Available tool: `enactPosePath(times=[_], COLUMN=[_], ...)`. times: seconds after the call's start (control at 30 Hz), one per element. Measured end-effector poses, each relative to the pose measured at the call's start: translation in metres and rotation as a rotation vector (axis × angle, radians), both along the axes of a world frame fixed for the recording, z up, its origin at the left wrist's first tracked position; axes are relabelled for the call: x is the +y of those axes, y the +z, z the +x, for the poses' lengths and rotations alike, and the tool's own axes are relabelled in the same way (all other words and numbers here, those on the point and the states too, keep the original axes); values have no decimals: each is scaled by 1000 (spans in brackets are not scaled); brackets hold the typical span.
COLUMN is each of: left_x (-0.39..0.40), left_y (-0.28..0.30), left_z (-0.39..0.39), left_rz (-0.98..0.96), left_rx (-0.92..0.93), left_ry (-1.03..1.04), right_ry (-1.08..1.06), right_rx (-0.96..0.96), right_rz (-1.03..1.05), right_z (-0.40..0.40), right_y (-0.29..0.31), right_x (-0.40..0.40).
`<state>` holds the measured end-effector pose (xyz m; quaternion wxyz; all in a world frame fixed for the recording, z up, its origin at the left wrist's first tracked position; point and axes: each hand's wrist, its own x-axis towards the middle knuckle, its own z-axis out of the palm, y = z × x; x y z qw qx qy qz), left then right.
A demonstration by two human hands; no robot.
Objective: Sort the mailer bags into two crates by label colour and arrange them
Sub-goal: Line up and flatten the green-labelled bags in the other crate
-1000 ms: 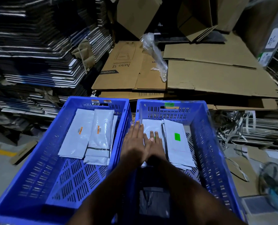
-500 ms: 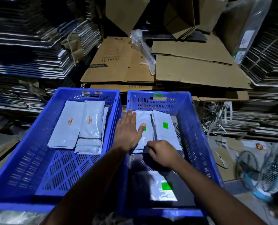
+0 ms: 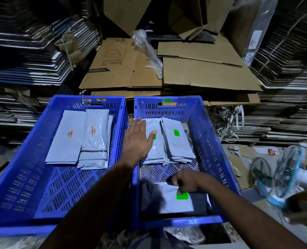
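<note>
Pinching the near bag [image 3: 176,200] by its top edge, right hand [image 3: 186,182] has fingers curled round it just above the green label [image 3: 182,196]. That bag lies flat at the near end of the right crate [image 3: 219,146], well apart from the green-label stacks [image 3: 167,141] at the far end. Left hand [image 3: 138,141] is spread flat, fingers straight, pressing on the left of those stacks.

Risks from here:
- One-corner pinch on a floppy plastic bag: it will likely fold or slide out when lifted. Grip depth is hard to judge, the hand sits in shadow.
- Something dark lies under or beside the near bag; can't tell if it's another bag. If it is, it may drag along with the lift.
- Left palm covers part of the landing spot. Bag comes in over or against the hand unless the hand lifts off, and then the slippery stack may skew.
- Two far stacks touch along their long edges, so a sloppy drop will bridge both and spoil the arrangement.
- Left forearm crosses the wall between the crates; a snag there would nudge the crate.

Around:
- Left crate [image 3: 11,177] holds the orange-label bags [image 3: 81,139] at its far end, near half bare mesh. Orange tags on its far rim, green tag on the right crate's rim.
- Flattened cardboard [image 3: 203,72] piled behind, a strip of clear plastic wrap [image 3: 149,51] on top.
- Stacked flat cartons on both sides.
- Fan [image 3: 285,175] on the floor right of the right crate, clear of the reach path.
</note>
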<state>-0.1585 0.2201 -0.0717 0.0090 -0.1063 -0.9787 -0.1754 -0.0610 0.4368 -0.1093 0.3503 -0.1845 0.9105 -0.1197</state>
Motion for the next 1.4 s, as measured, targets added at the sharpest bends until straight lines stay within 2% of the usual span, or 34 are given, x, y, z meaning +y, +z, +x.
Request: enactPosePath(times=[0.07,0.13,0.23,0.33,0.43,0.53,0.63,0.73,0.8,0.9,1.0,1.1,1.3,1.4], left_x=[-1,-1,0,4,13,23,39,54,59,68,79,78,76,80], left_y=[1,2,7,7,8,1,-11,-28,-41,-55,-62,-81,-120,-129], left_z=[1,3,5,3,-4,-12,-24,-39,-50,-66,-82,-90,-86,-82], left_rz=[19,38,73,-110,-281,-461,-532,-390,-290,-199,-77,-32,27,35], left_rx=[8,20,32,106,123,98,73,-63,-145,-172,-203,-237,-61,101], left_ry=[6,19,46,32,-7,-87,-142,-157,-82,49,45,43,21,63], right_ry=[-59,-232,-448,-686,-874,-1036,-975,-749,-650,-536,-423,-351,-308,-322], right_rx=[32,62,221,378,571,531,456,426,498,543,423,426,437,479], right_rz=[-110,-303,-542,-737,-613,-532,-467,-99,13,-42,-34,-48,-24,-20], right_z=[0,1,-2,-13,-42,-87,-118,-127,-131,-148,-165,-173,-178,-178], right_y=[8,18,32,43,46,30,2,-24,-25,-26,-36,-50,-69,-70], right_x=[11,24,46,55,49,41,36,32,29,25,24,20,21,17])
